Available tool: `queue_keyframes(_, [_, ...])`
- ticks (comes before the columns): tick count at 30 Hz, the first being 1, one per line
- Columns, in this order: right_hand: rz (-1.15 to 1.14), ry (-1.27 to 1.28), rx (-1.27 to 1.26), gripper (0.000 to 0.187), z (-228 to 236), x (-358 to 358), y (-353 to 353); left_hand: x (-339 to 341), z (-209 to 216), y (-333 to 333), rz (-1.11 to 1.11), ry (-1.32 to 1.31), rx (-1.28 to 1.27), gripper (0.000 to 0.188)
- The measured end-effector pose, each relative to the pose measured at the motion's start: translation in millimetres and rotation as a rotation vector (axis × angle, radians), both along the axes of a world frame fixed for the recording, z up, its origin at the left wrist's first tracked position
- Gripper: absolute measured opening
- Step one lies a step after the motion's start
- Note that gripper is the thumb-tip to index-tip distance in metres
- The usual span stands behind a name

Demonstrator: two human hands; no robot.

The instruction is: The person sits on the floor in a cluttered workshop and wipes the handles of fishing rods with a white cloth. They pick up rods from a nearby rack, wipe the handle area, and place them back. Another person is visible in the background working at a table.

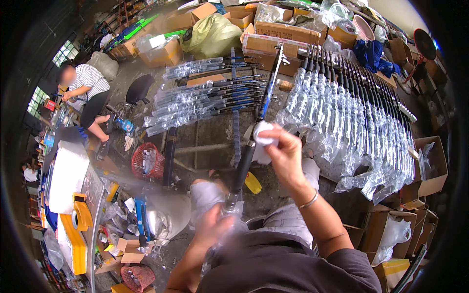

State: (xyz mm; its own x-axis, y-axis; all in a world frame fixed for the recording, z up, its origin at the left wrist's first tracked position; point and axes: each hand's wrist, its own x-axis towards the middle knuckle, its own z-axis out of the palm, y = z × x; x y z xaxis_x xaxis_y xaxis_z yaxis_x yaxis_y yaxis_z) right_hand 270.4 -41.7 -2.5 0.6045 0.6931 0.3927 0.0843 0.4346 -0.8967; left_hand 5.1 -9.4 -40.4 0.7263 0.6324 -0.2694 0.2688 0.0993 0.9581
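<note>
A fishing rod (pixel 243 168) with a black grip and a blue-marked upper section slants up in front of me. My right hand (pixel 286 151) pinches a white cloth (pixel 264 134) against the rod just above its grip. Low at the rod's butt end is my left hand (pixel 215 225), smeared by motion, beside some clear plastic; whether its fingers close on the rod cannot be made out. To the right, a long row of fishing rods in clear plastic sleeves (pixel 347 117) leans on a rack. More sleeved rods (pixel 190 105) lie across a metal frame ahead.
Cardboard boxes (pixel 276 46) and a pale green sack (pixel 210 36) stand at the back. A red basket (pixel 147 161) is left of the frame. At far left, a bench (pixel 93 215) holds yellow tape rolls (pixel 82 211). Another person (pixel 90 85) sits working at the upper left.
</note>
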Motion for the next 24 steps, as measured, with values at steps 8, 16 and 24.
queue_keyframes(8, [-0.048,-0.054,-0.052,0.041,10,-3,-2,19,33,-8,0.093,0.144,0.567,0.024])
queue_keyframes(16, [-0.193,-0.234,-0.067,0.031,10,0,1,13,21,-7,0.092,0.19,0.827,0.024])
queue_keyframes(24, [-0.077,0.08,0.016,0.041,-11,-6,4,2,16,-3,0.008,0.082,0.267,0.02])
